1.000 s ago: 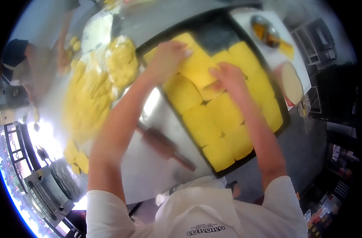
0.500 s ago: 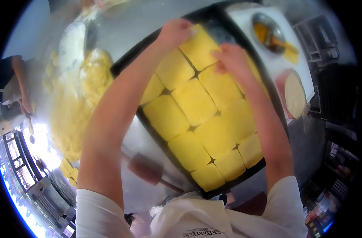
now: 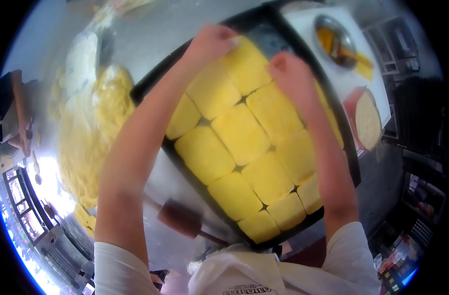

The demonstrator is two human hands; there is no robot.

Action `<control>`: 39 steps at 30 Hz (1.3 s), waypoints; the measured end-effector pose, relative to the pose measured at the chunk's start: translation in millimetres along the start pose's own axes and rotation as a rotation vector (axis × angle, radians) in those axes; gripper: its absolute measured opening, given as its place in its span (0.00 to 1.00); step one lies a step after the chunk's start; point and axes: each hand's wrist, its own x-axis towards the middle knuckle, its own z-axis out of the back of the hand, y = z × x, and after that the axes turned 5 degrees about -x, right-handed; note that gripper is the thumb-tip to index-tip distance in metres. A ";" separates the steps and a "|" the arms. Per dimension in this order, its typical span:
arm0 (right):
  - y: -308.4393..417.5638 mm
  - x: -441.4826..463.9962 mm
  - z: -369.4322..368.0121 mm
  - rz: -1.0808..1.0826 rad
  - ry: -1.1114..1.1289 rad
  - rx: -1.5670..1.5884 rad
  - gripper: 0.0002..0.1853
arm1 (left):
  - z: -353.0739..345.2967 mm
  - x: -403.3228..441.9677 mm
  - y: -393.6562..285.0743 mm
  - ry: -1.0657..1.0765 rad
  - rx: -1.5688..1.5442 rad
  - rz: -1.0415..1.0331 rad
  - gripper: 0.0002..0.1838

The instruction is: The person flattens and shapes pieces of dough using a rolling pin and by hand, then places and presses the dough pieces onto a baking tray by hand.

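The person leans over a black tray (image 3: 351, 162), and both bare hands are at its far part, on either side of one yellow dough sheet (image 3: 246, 64). This sheet lies in the tray, between the two hands. The left hand (image 3: 212, 43) has its fingertips drawn near together at the far left corner of the sheet; whether they pinch it or only press it, I cannot tell. The right hand (image 3: 291, 73) is curled at the right edge of the same sheet, and because of the blur I cannot say how far its fingers are parted. Nearer to the body than both hands, other dough squares (image 3: 239, 135) lie in rows, close side by side. Just beyond the right hand, the dark bottom of the tray is visible. To the right of this hand, a metal bowl (image 3: 327, 22) stands on a white board (image 3: 303, 23). To the left of the left hand and nearer the body, there is a big yellow dough mass (image 3: 82, 152); below the left forearm, a rolling pin (image 3: 180, 219) rests beside the tray.
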 end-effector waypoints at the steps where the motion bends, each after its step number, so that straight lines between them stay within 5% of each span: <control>1: 2.4 -2.3 0.8 0.006 -0.008 -0.043 0.12 | -0.8 -2.6 -2.4 -0.007 0.025 0.002 0.16; 5: -2.6 -1.2 -4.8 0.185 -0.142 -0.037 0.12 | -6.2 6.7 -2.3 -0.071 0.259 -0.106 0.14; 11: 5.8 23.1 -2.6 -0.175 0.320 0.934 0.16 | -15.8 6.5 2.1 -0.177 0.310 -0.225 0.13; 26: 22.3 19.3 13.1 -0.112 0.361 0.669 0.18 | -30.3 -22.4 23.5 -0.477 0.417 -0.583 0.17; 35: 1.7 87.4 -30.5 0.477 -0.017 0.191 0.14 | -45.1 -106.2 16.8 -0.104 0.782 -0.528 0.45; 39: 7.8 103.3 -35.5 0.611 -0.010 0.057 0.09 | -52.3 -105.2 19.2 -0.179 0.823 -0.481 0.47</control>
